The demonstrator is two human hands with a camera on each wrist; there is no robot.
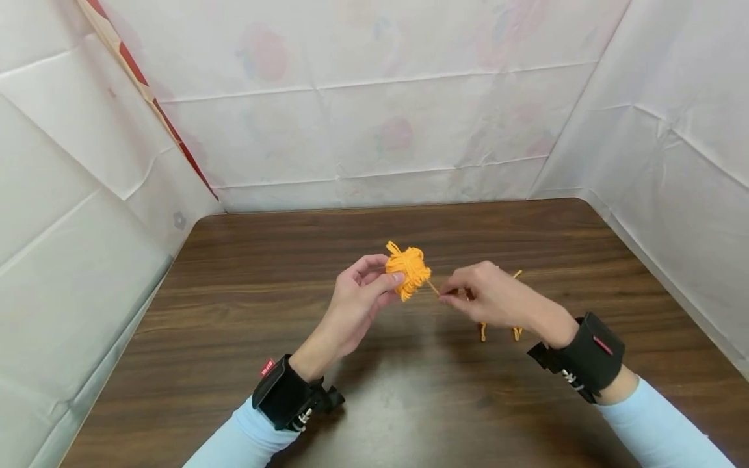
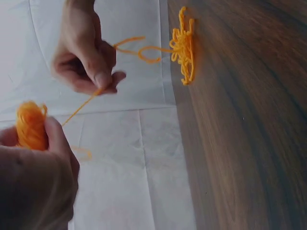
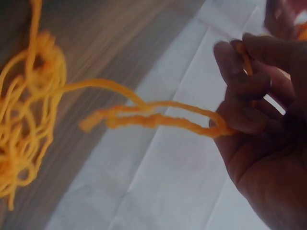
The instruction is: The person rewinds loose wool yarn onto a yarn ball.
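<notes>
Here my left hand [image 1: 357, 296] grips the yarn ball [image 1: 407, 270]; my right hand [image 1: 488, 296] pinches its strand [image 1: 433, 288], running toward 4 o'clock; brown wooden table [image 1: 292, 260], white sheeted walls [image 1: 363, 123].

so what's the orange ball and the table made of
Ball: looks like soft, matte yarn, wool or acrylic; fuzzy strands wound together, one strand running to the right hand. Table: dark wood or wood-look laminate; grain streaks under a slight sheen.
</notes>
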